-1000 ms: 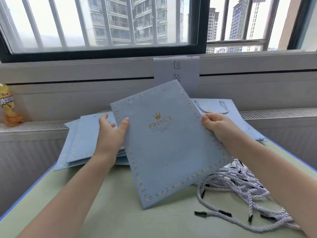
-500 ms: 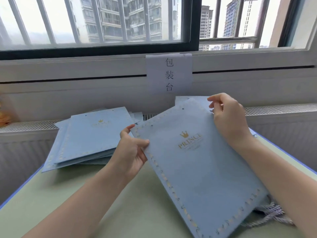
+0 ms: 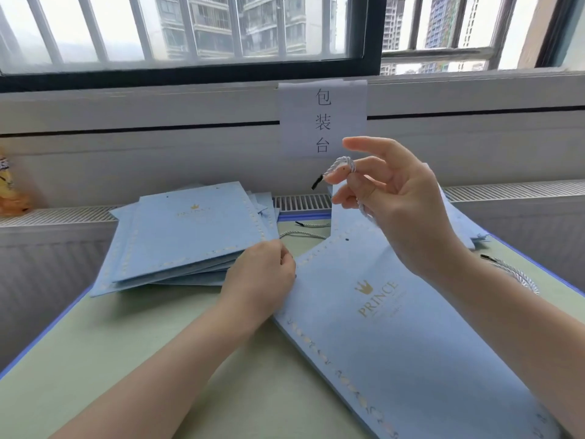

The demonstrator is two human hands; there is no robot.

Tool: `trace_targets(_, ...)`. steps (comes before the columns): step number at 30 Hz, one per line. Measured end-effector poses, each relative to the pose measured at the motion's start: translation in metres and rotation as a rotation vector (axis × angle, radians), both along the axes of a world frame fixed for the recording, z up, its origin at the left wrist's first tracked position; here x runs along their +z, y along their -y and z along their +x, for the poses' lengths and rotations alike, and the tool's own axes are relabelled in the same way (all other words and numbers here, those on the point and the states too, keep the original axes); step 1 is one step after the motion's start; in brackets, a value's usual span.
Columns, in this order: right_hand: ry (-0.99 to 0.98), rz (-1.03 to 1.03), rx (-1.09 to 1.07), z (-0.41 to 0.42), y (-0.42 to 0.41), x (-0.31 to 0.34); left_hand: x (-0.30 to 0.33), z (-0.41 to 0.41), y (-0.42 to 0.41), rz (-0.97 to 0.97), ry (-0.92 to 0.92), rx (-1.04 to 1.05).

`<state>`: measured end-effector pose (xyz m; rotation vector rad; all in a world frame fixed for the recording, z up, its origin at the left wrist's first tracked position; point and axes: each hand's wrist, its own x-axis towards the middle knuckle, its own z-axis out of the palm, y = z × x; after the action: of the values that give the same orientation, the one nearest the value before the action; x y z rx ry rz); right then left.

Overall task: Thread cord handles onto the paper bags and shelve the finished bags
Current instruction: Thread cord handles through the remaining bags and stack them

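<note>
Since half a second ago your right hand (image 3: 392,201) has let go of the flat pale-blue paper bag (image 3: 395,327) and pinches a white twisted cord with a black tip (image 3: 340,164). Your left hand (image 3: 262,274) grips the bag's edge at nine o'clock. Its punched hole (image 3: 347,239) is empty; threading hasn't begun, and at ten o'clock the stack of blue bags (image 3: 190,242) waits

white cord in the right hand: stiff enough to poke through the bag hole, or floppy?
Probably floppy: the cord curls into a loop above the right hand. Its black tip looks stiffer, likely the part to feed. Seems light; a fingertip pinch holds it.
</note>
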<state>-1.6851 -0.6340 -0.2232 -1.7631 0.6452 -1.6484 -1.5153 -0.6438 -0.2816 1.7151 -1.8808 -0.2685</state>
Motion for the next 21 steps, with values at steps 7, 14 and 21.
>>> trace_targets(7,-0.085,0.086,0.131,0.011,-0.005,-0.007,-0.004,0.000,0.003,0.057,-0.013,-0.145)
trace_targets(14,-0.378,0.293,-0.022,0.014,0.011,-0.035,0.019,0.012,0.003,0.193,-0.384,-0.216)
trace_targets(21,-0.526,0.232,-0.087,0.013,0.015,-0.039,0.038,0.037,0.006,0.413,-0.430,-0.292)
